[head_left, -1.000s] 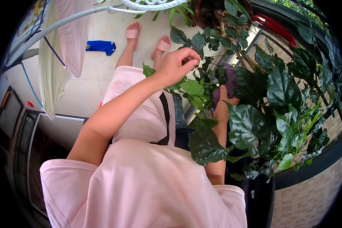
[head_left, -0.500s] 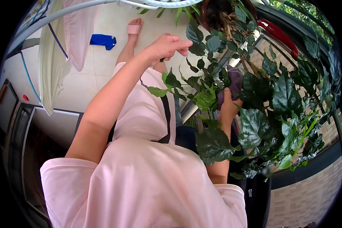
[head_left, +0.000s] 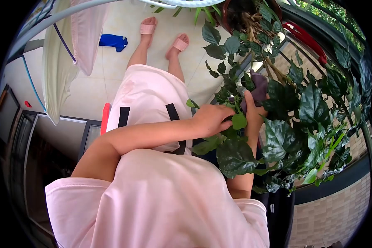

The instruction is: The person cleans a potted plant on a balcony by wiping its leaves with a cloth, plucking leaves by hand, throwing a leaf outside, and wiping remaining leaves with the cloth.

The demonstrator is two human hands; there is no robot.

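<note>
My left hand [head_left: 213,120] reaches across my front, its fingers curled at a small bright green leaf [head_left: 239,121] among the stems. Where its fingertips meet the stems is partly hidden. My right hand [head_left: 254,113] is behind the foliage, thumb up, wrapped round a dark purple cloth [head_left: 259,87]. The cloth lies against the stems of a leafy plant [head_left: 312,105], whose large dark leaves [head_left: 237,157] hang over my right forearm. The plant's pot [head_left: 228,16] is at the top.
A blue item [head_left: 113,41] lies on the tiled floor [head_left: 95,82]. Pale cloths [head_left: 61,58] hang at the left beside a metal rail [head_left: 84,7]. A dark railing [head_left: 366,136] runs along the right, with a red object [head_left: 304,35] near the pot.
My left hand has come down and to the right, from above my lap to the foliage beside my right hand. Both feet now show. My right hand still grips the cloth.
</note>
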